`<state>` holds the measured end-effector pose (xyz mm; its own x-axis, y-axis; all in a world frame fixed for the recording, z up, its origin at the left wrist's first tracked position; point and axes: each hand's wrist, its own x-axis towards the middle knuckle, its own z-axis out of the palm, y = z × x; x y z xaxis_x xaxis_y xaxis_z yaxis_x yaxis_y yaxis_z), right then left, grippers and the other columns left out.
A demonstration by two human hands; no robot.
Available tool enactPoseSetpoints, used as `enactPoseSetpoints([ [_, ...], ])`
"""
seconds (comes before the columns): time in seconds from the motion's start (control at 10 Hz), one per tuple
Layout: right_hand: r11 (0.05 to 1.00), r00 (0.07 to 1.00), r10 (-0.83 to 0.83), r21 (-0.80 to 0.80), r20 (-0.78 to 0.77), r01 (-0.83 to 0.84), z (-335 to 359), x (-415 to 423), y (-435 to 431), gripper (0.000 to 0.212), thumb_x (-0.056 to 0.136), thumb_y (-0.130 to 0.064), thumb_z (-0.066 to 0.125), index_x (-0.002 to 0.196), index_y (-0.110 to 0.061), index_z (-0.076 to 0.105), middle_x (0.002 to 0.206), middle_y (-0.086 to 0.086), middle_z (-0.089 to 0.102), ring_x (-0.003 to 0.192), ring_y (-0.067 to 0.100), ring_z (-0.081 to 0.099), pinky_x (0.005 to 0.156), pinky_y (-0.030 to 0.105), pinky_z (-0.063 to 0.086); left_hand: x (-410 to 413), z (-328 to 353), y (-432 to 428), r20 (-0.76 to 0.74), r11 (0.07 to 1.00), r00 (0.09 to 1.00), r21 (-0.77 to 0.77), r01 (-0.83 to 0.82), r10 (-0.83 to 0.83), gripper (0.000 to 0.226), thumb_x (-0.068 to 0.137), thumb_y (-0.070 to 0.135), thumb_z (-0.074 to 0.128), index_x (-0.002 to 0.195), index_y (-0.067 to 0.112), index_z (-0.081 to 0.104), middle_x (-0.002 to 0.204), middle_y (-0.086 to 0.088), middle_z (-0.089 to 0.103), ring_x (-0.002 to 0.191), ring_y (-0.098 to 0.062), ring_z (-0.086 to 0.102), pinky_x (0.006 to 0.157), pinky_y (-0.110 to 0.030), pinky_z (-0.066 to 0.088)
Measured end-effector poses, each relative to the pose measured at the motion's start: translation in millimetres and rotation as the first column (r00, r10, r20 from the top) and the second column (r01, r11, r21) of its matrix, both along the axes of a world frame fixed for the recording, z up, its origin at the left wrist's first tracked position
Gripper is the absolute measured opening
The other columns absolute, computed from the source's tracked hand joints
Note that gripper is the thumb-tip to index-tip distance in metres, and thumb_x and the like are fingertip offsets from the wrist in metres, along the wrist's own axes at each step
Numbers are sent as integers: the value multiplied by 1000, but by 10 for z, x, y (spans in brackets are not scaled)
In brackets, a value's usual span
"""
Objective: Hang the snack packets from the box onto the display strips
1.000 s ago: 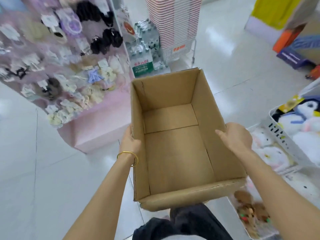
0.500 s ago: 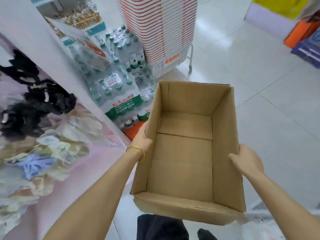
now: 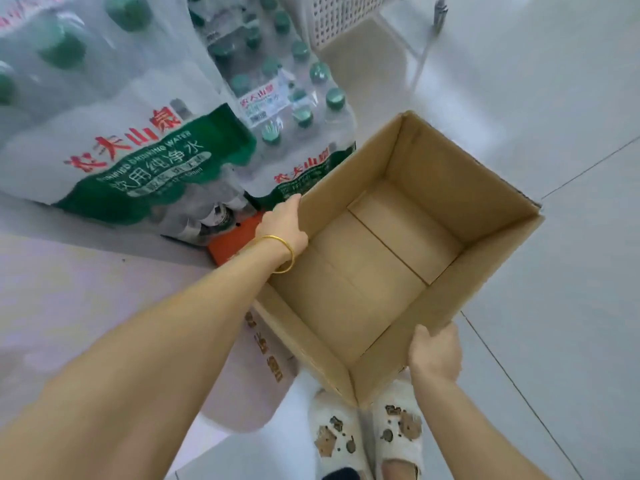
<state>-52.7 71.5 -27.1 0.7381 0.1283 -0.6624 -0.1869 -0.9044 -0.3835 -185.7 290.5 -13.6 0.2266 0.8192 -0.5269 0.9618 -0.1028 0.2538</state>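
Note:
An open brown cardboard box [image 3: 457, 188] is held low above the tiled floor, turned at an angle. Its inside is bare, with no snack packets in it. My left hand [image 3: 284, 225], with a gold bangle on the wrist, grips the box's left wall near the rim. My right hand [image 3: 434, 351] grips the box's near right wall from outside. No display strips are in view.
Shrink-wrapped packs of water bottles [image 3: 138, 109] with green caps are stacked left of the box. A pink display base [image 3: 86, 306] lies at lower left. A white basket trolley [image 3: 349, 19] stands at the top. My feet in white slippers [image 3: 367, 438] are below the box.
The box has come down close to the floor and turned clockwise, beside the water packs. The view has tipped downward; the hair-accessory display has left the frame.

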Motion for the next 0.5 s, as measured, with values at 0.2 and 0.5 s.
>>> enactPoseSetpoints([
  [0.2, 998, 983, -70, -14, -169, 68, -489, -492, 149, 25, 93, -12, 47, 116, -3, 42, 114, 17, 60, 103, 36, 56, 86, 38, 42, -296, -455, 140, -75, 997, 997, 62, 40, -35, 81, 75, 1, 55, 145, 23, 19, 141, -12, 41, 123, -33, 46, 95, -43, 46],
  [0.5, 985, 756, -149, -31, -638, 168, -432, -702, 18, 50, 88, -25, 62, 124, -8, 32, 116, 11, 53, 98, 32, 63, 88, 46, 53, -494, -364, -32, -98, 998, 995, 60, 10, -4, 84, 76, 9, 59, 146, 18, 13, 147, -11, 29, 136, -32, 25, 113, -43, 24],
])
